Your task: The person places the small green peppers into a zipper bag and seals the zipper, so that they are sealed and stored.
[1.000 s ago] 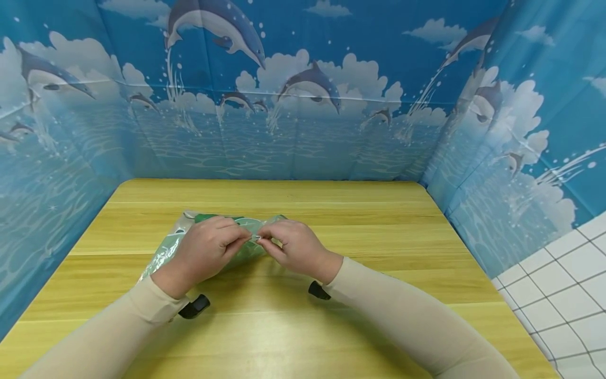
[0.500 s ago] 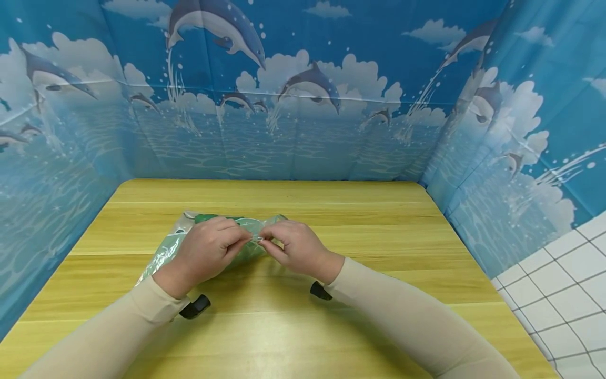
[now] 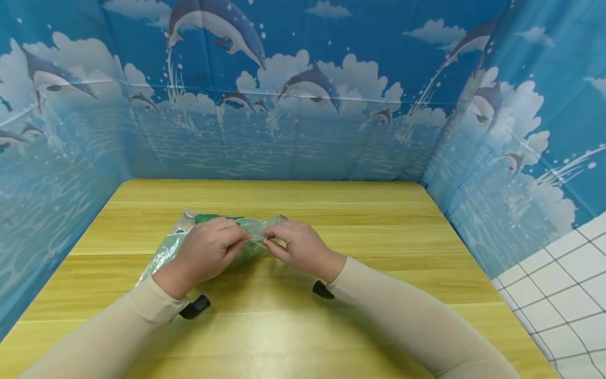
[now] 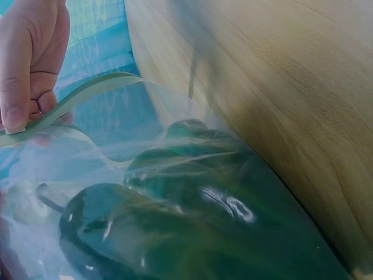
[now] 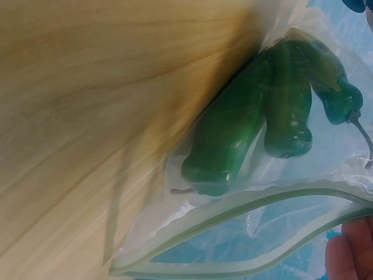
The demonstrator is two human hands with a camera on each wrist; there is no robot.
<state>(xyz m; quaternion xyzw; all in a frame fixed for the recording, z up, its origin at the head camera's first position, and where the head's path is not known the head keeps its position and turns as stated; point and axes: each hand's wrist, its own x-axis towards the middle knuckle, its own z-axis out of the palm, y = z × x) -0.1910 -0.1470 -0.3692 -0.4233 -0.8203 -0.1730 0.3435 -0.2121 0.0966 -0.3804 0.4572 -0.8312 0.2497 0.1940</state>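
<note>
A clear zip bag holding several long green peppers lies at the left of the table, under and behind the hands. My left hand pinches the bag's top edge between thumb and fingertips. Close to its right, my right hand pinches a small white piece, like a slider, at the zip strip. In the right wrist view, the pale green zip strip stands parted, leaving a gap at the mouth. The peppers show dark through the plastic in the left wrist view, stems toward the mouth.
The wooden table extends around the bag. A blue dolphin-print curtain surrounds its back and sides. White tiles show at the right. Black wrist cameras hang below both sleeves, one by the left and another by the right.
My right hand has shifted slightly right along the bag's edge with the small white piece, widening the space between the two hands. My left hand has stayed in place.
</note>
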